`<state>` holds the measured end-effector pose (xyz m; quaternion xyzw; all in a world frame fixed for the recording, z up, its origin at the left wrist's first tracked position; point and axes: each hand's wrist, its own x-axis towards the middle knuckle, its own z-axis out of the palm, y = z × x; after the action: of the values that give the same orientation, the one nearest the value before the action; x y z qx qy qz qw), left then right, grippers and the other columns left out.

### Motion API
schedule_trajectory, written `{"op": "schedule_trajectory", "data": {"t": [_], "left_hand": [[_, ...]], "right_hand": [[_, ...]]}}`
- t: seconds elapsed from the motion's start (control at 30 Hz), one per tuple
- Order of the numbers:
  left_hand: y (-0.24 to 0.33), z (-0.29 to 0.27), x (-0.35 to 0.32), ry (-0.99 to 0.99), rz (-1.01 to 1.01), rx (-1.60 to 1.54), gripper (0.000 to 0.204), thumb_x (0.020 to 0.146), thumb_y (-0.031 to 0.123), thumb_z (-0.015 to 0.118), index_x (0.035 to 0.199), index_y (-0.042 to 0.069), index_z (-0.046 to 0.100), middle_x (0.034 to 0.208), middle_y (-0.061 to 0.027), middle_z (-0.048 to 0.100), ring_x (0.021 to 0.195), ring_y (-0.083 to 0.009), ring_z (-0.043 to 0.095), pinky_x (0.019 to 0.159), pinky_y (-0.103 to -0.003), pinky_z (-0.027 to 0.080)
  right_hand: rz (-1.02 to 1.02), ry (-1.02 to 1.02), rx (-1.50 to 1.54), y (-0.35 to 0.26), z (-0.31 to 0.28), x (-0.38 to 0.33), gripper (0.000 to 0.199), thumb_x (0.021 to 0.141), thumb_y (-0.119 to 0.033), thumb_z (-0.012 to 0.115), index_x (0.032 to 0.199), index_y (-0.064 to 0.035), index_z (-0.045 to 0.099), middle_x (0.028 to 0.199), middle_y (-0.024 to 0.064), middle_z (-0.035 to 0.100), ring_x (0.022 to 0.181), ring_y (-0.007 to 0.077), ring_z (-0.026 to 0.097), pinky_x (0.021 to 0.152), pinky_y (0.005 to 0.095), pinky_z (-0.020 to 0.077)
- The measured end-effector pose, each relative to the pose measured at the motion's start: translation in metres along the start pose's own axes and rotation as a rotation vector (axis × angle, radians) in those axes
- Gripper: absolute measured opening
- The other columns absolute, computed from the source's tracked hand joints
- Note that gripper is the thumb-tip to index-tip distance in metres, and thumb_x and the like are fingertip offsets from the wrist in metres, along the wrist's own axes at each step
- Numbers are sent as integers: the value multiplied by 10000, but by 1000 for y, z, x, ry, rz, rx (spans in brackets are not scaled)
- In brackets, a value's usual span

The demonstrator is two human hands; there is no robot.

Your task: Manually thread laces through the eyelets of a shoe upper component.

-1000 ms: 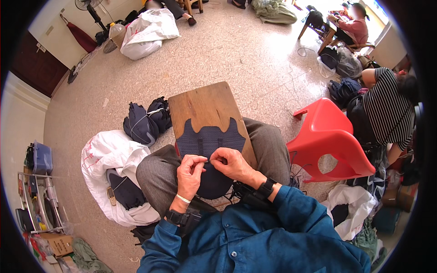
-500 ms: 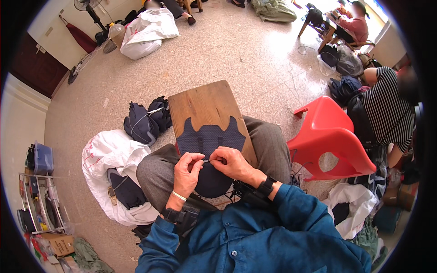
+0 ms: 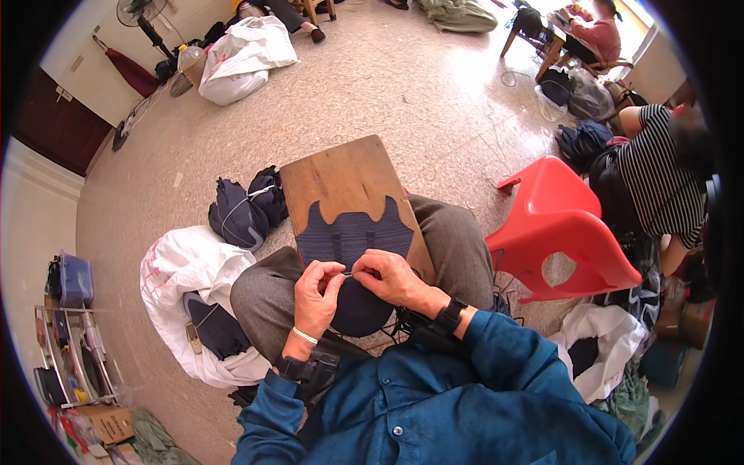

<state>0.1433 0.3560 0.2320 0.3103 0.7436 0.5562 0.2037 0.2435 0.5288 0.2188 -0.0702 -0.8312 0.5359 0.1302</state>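
Observation:
A dark navy knit fabric piece (image 3: 353,236), with pointed corners at its far edge, lies over a wooden board (image 3: 341,174) in front of me. Its near part hangs down as a rounded dark flap between my knees. Over this near part, my left hand (image 3: 316,298) is closed in a pinch, thumb against forefinger. Close beside it my right hand (image 3: 391,277) pinches too, its fingertips almost meeting the left ones. Something thin and pale shows between the two sets of fingertips, too small to name. Both wrists wear black straps.
To the right stands a red plastic chair (image 3: 554,225), with a person in a striped shirt (image 3: 659,170) beyond it. Tied dark bundles (image 3: 240,213) and a white sack (image 3: 178,263) lie left of the board. Farther off sits another white sack (image 3: 248,58).
The whole view has shifted slightly. Both hands keep their pinch at nearly the same spot over the fabric piece.

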Motion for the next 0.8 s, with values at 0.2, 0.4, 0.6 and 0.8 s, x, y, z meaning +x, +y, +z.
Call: {"op": "schedule_trajectory", "data": {"t": [0.2, 0.4, 0.6, 0.8], "left_hand": [[-8, 7, -2, 100, -84, -247, 95, 953, -20, 679, 1047, -8, 675, 958, -30, 678, 840, -74, 657, 759, -227, 575], [-10, 6, -2, 73, -96, -297, 115, 960, -18, 677, 1075, -13, 665, 974, -35, 669, 875, -92, 659, 787, -270, 616], [-12, 8, -3, 96, -125, -366, 121, 958, -26, 674, 1078, -14, 662, 970, -34, 662, 873, -93, 653, 790, -275, 619], [-10, 10, -1, 80, -131, -396, 114, 959, -20, 677, 1073, -13, 663, 969, -34, 666, 867, -88, 658, 789, -267, 617]], "right_hand": [[44, 35, 129, -6, -4, -1, 98, 891, -83, 700, 947, -17, 653, 852, 123, 621, 761, 258, 649, 693, 358, 527], [29, -2, 88, 0, -8, -2, 97, 897, -73, 695, 951, -9, 646, 855, 121, 614, 759, 248, 641, 690, 353, 524], [-15, -9, 104, 0, -7, -1, 95, 897, -76, 693, 942, -7, 647, 850, 125, 625, 765, 252, 646, 690, 359, 524], [23, -1, 111, 1, -9, -2, 93, 895, -80, 697, 942, -12, 653, 850, 128, 642, 777, 261, 657, 696, 360, 527]]}}
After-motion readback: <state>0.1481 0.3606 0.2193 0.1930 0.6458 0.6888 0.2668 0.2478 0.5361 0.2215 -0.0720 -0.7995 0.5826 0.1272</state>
